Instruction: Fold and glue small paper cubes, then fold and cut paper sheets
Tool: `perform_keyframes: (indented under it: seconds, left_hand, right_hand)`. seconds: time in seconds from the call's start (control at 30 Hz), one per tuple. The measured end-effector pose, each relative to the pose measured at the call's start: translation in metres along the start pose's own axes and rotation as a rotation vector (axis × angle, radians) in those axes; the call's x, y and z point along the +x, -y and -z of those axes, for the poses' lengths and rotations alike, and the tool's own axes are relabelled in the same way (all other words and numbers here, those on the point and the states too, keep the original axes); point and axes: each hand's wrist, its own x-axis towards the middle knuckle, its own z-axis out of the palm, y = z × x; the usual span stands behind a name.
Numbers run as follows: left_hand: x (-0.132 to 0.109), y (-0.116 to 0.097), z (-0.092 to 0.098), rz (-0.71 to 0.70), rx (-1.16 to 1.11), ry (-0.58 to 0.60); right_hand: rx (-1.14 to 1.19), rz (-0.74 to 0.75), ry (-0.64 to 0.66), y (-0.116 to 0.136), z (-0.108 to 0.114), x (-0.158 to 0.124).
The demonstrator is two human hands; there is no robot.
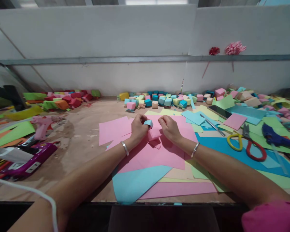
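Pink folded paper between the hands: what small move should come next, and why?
Probably bring the right hand in to steady the pink folded paper: the left hand has the blue curled strip close by it, while the right hand sits just beside, pinched, with nothing visible in it.

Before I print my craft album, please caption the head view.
Left hand holding a small blue paper piece, right hand alongside, over pink sheets.

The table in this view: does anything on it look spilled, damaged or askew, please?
Nothing looks spilled. The tabletop looks scuffed, with small pale patches on the left, and the nearest light-blue sheet lies slanted to its front edge.
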Motion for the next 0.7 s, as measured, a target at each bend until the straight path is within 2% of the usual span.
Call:
perform_keyframes:
  seconds: [0.17,0.33,0.47,0.7]
  left_hand:
    - [0.001,-0.006,0.003,0.016,0.013,-0.082]
    - [0.006,0.001,0.005,0.064,-0.012,-0.167]
    - [0.003,0.000,0.003,0.068,-0.035,-0.121]
    - [-0.001,-0.011,0.004,0.108,-0.103,0.016]
  right_hand:
    - [-0.017,-0.023,0.059,0.009,0.002,-0.007]
    - [-0.312,0.059,0.169,0.022,-0.004,-0.021]
    - [-0.388,0.078,0.204,0.022,-0.009,-0.026]
    - [-0.147,0.054,0.041,-0.002,-0.014,-0.015]
